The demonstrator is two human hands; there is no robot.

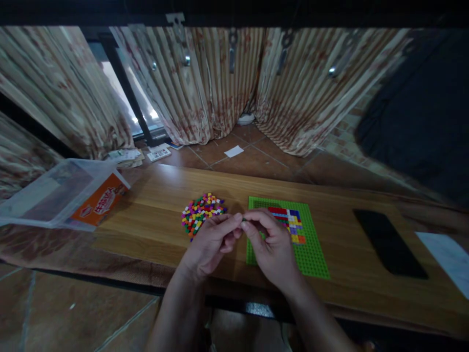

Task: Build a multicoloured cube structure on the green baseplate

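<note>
My left hand (214, 242) and my right hand (273, 244) meet fingertip to fingertip above the table. Both are closed in a pinch around a tiny dark green brick (244, 220), mostly hidden by the fingers. Just behind my left hand lies a heap of small multicoloured bricks (201, 212). Partly under my right hand is a bright green studded baseplate (313, 254). Red, white, blue, yellow, purple and orange bricks (295, 225) are set on it, some of them covered by my hand.
A clear plastic bin (47, 195) with an orange label stands at the left end of the wooden table (154, 215). To the right lie a black flat slab (390, 244) and a white sheet (447, 259). Curtains (227, 83) hang behind the table, with papers (159, 152) on the floor.
</note>
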